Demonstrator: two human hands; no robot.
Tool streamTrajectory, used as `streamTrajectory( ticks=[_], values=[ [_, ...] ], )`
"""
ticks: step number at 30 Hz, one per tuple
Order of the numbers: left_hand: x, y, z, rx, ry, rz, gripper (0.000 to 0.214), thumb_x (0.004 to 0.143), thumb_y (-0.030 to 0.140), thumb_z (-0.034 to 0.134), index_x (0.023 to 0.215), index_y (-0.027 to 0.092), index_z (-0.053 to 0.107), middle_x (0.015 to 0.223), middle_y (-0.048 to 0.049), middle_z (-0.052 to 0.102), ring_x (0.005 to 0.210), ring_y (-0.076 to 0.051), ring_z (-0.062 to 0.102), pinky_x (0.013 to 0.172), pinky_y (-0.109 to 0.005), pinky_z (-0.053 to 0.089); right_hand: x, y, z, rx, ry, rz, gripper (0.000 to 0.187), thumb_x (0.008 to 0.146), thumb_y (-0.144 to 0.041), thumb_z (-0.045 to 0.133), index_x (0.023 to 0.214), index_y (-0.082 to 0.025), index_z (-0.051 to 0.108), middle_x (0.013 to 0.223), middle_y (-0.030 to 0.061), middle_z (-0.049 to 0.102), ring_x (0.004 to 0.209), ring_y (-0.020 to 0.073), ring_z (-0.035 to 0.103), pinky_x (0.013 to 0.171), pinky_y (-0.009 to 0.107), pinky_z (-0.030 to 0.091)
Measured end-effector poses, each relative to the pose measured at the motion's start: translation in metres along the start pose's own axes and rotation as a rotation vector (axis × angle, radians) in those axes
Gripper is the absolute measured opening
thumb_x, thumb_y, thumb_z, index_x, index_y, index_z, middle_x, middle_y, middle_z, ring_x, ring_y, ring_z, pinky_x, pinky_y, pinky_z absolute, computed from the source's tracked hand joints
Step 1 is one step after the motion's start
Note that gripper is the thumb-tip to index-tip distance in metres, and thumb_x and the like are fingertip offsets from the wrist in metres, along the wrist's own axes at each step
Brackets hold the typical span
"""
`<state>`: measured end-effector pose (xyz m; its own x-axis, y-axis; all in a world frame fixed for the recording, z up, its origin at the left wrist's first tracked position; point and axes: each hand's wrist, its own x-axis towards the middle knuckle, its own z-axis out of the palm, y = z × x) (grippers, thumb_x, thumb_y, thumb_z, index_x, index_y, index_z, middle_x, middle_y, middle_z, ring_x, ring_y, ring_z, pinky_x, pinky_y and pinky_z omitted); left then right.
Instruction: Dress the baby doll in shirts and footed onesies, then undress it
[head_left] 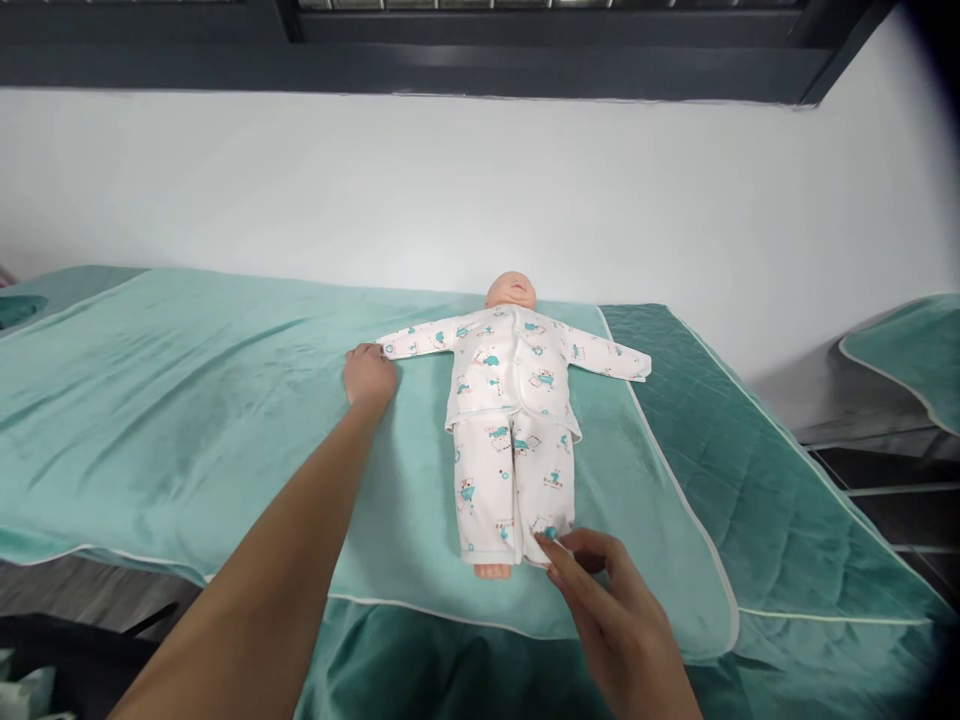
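A baby doll (511,288) lies on its back, dressed in a white printed top (499,365) and matching trousers (487,490). Both of the top's sleeves are spread out to the sides. My left hand (370,375) is closed at the cuff of the sleeve on the left; its fingertips are partly hidden. With thumb and fingers, my right hand (619,605) pinches the hem of the right-side trouser leg. Toes of one foot (493,571) stick out of the other leg, while the foot near my right hand is not visible.
Under the doll is a light green blanket (225,400), with a darker quilted cover (697,440) showing to the right. A white wall (450,190) rises behind the bed, below a dark window frame (525,60). At far right, green fabric (915,350) hangs near metal bars.
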<state>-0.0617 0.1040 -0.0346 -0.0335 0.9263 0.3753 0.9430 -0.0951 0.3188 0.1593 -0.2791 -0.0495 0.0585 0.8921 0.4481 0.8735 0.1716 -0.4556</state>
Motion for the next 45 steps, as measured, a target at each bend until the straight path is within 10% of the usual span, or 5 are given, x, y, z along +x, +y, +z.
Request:
streamTrajectory(
  ticks=[26, 33, 45],
  values=[
    [0.0, -0.001, -0.001, -0.02, 0.009, 0.027, 0.043, 0.087, 0.013, 0.039, 0.12, 0.015, 0.067, 0.123, -0.0143, 0.064, 0.118, -0.031, 0.052, 0.1, -0.04, 0.044, -0.011, -0.007, -0.003, 0.214, 0.188, 0.066, 0.023, 0.093, -0.011, 0.055, 0.113, -0.021, 0.061, 0.104, 0.0089, 0.058, 0.092, 0.0164, 0.063, 0.073, 0.024, 0.058],
    [0.0, 0.0, 0.0, -0.002, 0.011, 0.022, 0.043, 0.087, 0.013, 0.038, 0.12, 0.014, 0.067, 0.125, -0.0135, 0.063, 0.116, -0.031, 0.052, 0.099, -0.039, 0.045, -0.003, -0.017, -0.007, 0.03, 0.21, -0.001, 0.03, 0.091, -0.019, 0.061, 0.12, -0.024, 0.06, 0.116, 0.0113, 0.057, 0.107, 0.0258, 0.057, 0.081, 0.039, 0.056],
    [-0.001, 0.0, 0.0, 0.016, 0.013, 0.016, 0.043, 0.087, 0.013, 0.038, 0.119, 0.015, 0.067, 0.124, -0.0127, 0.063, 0.117, -0.029, 0.052, 0.097, -0.038, 0.045, 0.026, -0.034, 0.003, 0.059, -0.026, -0.028, 0.015, 0.094, -0.026, 0.058, 0.108, -0.028, 0.06, 0.146, 0.0037, 0.044, 0.14, 0.0317, 0.031, 0.103, 0.052, 0.046]
  ],
)
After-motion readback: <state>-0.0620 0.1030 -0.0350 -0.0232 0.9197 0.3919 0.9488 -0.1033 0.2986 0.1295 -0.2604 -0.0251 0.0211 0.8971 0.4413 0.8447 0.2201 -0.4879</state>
